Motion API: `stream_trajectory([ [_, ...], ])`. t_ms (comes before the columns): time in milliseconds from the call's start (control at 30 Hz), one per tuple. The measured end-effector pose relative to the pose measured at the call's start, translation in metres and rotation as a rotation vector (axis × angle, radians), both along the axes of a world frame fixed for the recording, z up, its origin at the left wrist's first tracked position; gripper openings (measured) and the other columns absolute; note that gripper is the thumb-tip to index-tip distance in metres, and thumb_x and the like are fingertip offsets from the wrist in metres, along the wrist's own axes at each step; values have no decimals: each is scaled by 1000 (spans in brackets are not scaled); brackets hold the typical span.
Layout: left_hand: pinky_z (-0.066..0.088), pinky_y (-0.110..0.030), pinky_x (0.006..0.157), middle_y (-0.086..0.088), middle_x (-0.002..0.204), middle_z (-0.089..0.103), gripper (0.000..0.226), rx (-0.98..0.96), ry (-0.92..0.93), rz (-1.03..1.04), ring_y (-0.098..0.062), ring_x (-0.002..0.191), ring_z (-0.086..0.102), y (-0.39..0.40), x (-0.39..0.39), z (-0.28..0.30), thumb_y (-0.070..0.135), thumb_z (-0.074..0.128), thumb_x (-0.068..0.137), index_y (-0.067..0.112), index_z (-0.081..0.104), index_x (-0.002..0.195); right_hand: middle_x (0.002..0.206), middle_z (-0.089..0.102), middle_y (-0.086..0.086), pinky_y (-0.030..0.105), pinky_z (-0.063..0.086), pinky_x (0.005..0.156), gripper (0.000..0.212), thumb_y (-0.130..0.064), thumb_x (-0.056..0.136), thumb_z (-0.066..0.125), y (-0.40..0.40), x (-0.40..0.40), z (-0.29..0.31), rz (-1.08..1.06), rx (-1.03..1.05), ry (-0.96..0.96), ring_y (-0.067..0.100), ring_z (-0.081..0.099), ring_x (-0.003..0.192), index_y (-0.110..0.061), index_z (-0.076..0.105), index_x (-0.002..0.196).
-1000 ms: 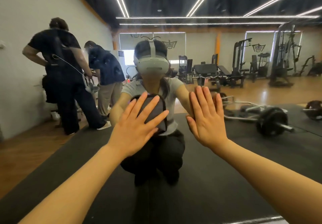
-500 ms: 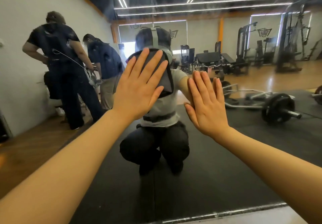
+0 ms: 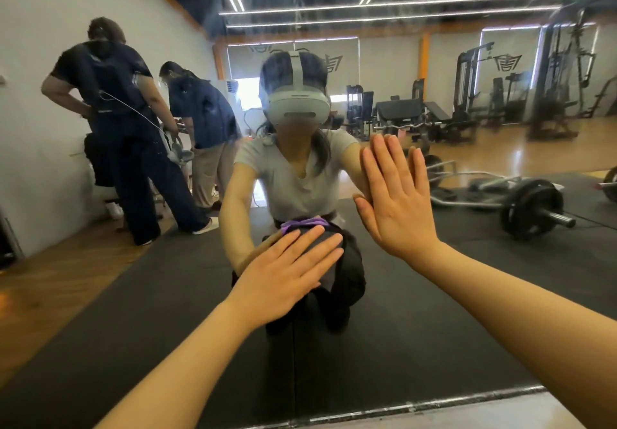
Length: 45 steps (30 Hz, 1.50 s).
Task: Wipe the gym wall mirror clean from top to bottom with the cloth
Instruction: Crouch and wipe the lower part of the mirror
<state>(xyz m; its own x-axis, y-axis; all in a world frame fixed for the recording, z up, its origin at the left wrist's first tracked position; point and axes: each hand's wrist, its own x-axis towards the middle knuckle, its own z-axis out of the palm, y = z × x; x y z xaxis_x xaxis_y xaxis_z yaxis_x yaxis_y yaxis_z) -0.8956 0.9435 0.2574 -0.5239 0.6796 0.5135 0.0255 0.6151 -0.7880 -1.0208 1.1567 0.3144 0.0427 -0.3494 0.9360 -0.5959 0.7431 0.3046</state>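
The wall mirror (image 3: 434,328) fills the view, and I see myself squatting in it. My left hand (image 3: 287,271) lies flat on the glass at the height of the reflection's waist, fingers spread, pressing a dark grey cloth (image 3: 302,225) with a purple edge. Most of the cloth is hidden under the palm. My right hand (image 3: 397,201) rests flat on the glass higher up and to the right, fingers apart and upward, holding nothing.
The mirror's lower edge (image 3: 400,407) runs just above a pale floor strip. Reflected at the left are two standing people (image 3: 127,135). A barbell (image 3: 527,208) lies on the black mat at the right, with gym machines (image 3: 467,108) behind.
My left hand slid the cloth up to the reflection's head, then down to waist height. The right hand stayed planted on the glass.
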Motion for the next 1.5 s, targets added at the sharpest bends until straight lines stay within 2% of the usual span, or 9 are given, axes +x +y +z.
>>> stream_trajectory([
  [100, -1, -43, 124, -6, 164, 10, 66, -30, 29, 2, -29, 153, -7, -6, 1, 20, 35, 41, 100, 14, 17, 157, 161, 24, 21, 55, 10, 123, 62, -40, 106, 29, 0, 0, 0, -6, -4, 2, 34, 15, 152, -3, 23, 155],
  [267, -3, -41, 123, -18, 162, 16, 65, 297, 266, 24, -33, 152, 6, -19, 7, 110, 40, 40, 99, 14, 20, 156, 162, 23, 21, 55, 9, 123, 64, -41, 106, 29, 0, -1, -1, -10, 6, -10, 35, 16, 151, -4, 19, 156],
  [367, -7, -37, 123, -22, 162, 19, 62, 412, 310, 37, -38, 150, 12, -22, 12, 143, 40, 38, 102, 13, 23, 156, 162, 21, 20, 55, 8, 123, 63, -43, 107, 26, 0, -1, -2, -10, 10, -20, 36, 15, 152, -5, 16, 157],
  [633, 5, -46, 122, -17, 162, 14, 63, 275, 168, 48, -38, 150, 13, -28, 18, 66, 38, 41, 99, 15, 25, 155, 163, 19, 19, 55, 9, 123, 63, -41, 106, 27, 0, -1, -1, -6, -3, 6, 33, 12, 152, -4, 18, 157],
  [833, 1, -43, 124, -12, 166, 4, 72, 215, 115, 120, -32, 153, 6, -31, 23, 2, 40, 40, 99, 20, 9, 160, 163, 16, 17, 56, 9, 123, 63, -41, 106, 28, 0, -1, -2, -9, 1, 0, 33, 11, 153, -3, 20, 156],
  [1000, 5, -44, 122, -14, 164, 13, 63, 205, 136, 106, -33, 152, 11, -34, 27, 30, 40, 39, 99, 20, 22, 156, 163, 16, 18, 57, 11, 122, 63, -42, 106, 25, -1, -2, -2, -7, -1, -12, 34, 12, 153, -3, 22, 156],
  [1233, -7, -37, 122, -21, 162, 17, 61, 501, 350, 81, -37, 149, 11, -44, 28, 126, 39, 38, 100, 15, 26, 155, 163, 18, 19, 56, 9, 123, 64, -42, 105, 27, 0, 1, -2, -19, 9, -40, 35, 14, 152, -1, 25, 155],
  [1333, -7, -37, 123, -22, 161, 17, 59, 555, 351, 75, -38, 149, 11, -42, 32, 114, 37, 36, 102, 14, 25, 155, 163, 19, 20, 56, 9, 123, 64, -42, 106, 28, 1, 2, -1, -10, 11, -48, 35, 14, 152, -1, 25, 155],
  [1500, -2, -43, 124, -16, 165, 8, 66, 499, 238, 116, -36, 152, 7, -43, 40, 42, 37, 39, 100, 19, 15, 159, 162, 21, 22, 54, 4, 124, 61, -36, 104, 35, -6, 21, -1, 157, -51, -122, 34, 13, 152, -1, 28, 154],
])
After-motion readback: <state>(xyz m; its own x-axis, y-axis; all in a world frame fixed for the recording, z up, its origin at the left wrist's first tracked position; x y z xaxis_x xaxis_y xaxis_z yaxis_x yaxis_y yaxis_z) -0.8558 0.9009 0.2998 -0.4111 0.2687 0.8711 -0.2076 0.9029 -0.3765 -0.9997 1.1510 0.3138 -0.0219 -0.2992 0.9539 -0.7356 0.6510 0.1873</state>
